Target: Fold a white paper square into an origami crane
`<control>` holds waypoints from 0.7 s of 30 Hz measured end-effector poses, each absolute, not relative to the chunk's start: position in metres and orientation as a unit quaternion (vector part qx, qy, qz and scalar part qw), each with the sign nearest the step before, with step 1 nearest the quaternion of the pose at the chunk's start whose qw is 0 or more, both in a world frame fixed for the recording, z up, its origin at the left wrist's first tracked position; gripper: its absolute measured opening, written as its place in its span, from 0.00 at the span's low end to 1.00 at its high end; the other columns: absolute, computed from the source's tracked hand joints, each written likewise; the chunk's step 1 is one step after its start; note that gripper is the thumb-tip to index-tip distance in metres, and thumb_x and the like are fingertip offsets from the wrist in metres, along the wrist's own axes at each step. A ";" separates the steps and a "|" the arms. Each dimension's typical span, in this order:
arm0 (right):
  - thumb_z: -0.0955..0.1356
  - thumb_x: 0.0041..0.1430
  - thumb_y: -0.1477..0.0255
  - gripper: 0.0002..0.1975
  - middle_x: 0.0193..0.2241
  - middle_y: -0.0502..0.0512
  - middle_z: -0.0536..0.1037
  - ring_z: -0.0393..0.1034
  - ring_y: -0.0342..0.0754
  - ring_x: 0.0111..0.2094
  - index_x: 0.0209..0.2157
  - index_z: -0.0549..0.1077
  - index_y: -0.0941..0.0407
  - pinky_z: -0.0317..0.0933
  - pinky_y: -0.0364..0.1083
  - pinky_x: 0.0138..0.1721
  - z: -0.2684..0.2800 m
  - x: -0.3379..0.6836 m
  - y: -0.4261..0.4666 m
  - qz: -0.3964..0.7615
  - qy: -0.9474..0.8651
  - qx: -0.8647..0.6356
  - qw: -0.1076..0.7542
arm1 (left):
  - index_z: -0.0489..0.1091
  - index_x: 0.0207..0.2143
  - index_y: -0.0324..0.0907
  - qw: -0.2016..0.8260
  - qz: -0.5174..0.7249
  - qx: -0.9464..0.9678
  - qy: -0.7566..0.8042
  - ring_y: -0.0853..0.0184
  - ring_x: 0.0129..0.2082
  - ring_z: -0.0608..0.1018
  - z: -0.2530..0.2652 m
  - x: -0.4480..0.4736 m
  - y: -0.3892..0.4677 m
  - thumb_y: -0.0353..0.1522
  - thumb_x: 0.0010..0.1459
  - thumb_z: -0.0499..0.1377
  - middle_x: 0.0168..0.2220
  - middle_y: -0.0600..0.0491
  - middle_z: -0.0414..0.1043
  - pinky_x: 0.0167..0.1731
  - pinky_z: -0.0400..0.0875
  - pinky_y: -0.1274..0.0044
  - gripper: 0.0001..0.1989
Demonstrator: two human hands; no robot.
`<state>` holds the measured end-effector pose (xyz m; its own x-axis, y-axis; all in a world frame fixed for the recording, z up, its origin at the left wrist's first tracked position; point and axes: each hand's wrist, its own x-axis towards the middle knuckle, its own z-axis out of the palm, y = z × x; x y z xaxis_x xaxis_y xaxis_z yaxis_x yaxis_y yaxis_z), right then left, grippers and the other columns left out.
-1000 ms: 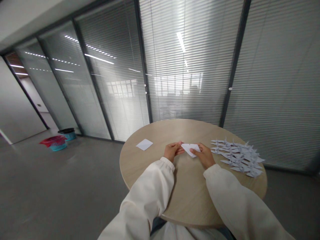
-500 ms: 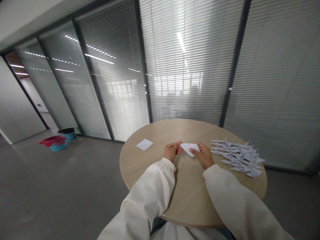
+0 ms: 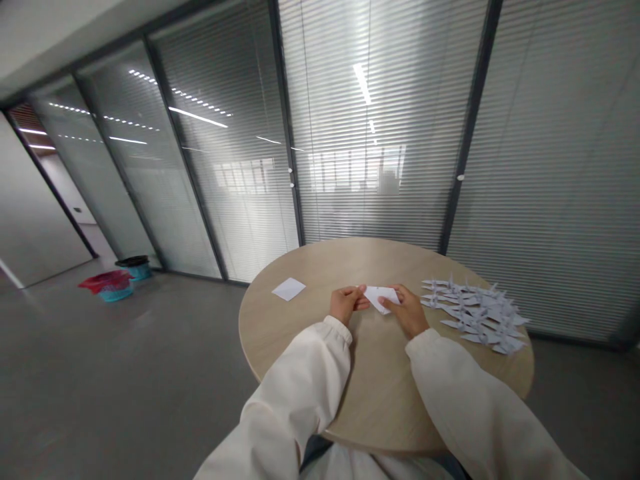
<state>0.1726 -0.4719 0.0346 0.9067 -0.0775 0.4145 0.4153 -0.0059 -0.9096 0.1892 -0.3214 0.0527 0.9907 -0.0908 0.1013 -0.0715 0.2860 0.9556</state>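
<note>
A folded piece of white paper (image 3: 379,297) is held just above the round table (image 3: 385,393), between my two hands. My left hand (image 3: 347,304) pinches its left corner between thumb and fingers. On the other side, my right hand (image 3: 407,311) grips the paper with the thumb on the near face and the fingers behind. The paper's lower edge comes to a blunt point. Left of my hands, a square sheet of white paper (image 3: 289,289) lies flat. Folded paper cranes (image 3: 480,310) sit in close rows to the right of my right hand.
A glass partition with blinds (image 3: 370,167) stands just behind the table. On the floor at the left are a blue basket with a red liner (image 3: 113,287) and another with a black liner (image 3: 136,267). The table's edge curves close to my body.
My left hand has shifted slightly right, and the left corner of the folded paper now shows less, tucked at the fingertips. My right hand stays in nearly the same place.
</note>
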 end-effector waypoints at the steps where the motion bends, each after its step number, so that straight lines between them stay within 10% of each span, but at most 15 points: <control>1: 0.70 0.40 0.65 0.19 0.30 0.54 0.76 0.69 0.48 0.30 0.35 0.67 0.58 0.62 0.45 0.31 0.035 0.172 -0.471 -0.174 -0.127 -0.686 0.695 | 0.70 0.21 0.34 0.796 0.005 0.601 -0.071 0.71 0.19 0.73 0.053 0.189 -0.321 0.39 0.37 0.64 0.20 0.52 0.71 0.25 0.71 0.78 0.16; 21: 0.71 0.39 0.64 0.20 0.28 0.54 0.75 0.69 0.47 0.28 0.35 0.67 0.58 0.62 0.44 0.29 0.036 0.170 -0.470 -0.142 -0.117 -0.683 0.707 | 0.71 0.21 0.34 0.716 0.051 0.686 -0.119 0.73 0.19 0.70 0.053 0.186 -0.321 0.42 0.38 0.62 0.18 0.53 0.68 0.23 0.69 0.78 0.17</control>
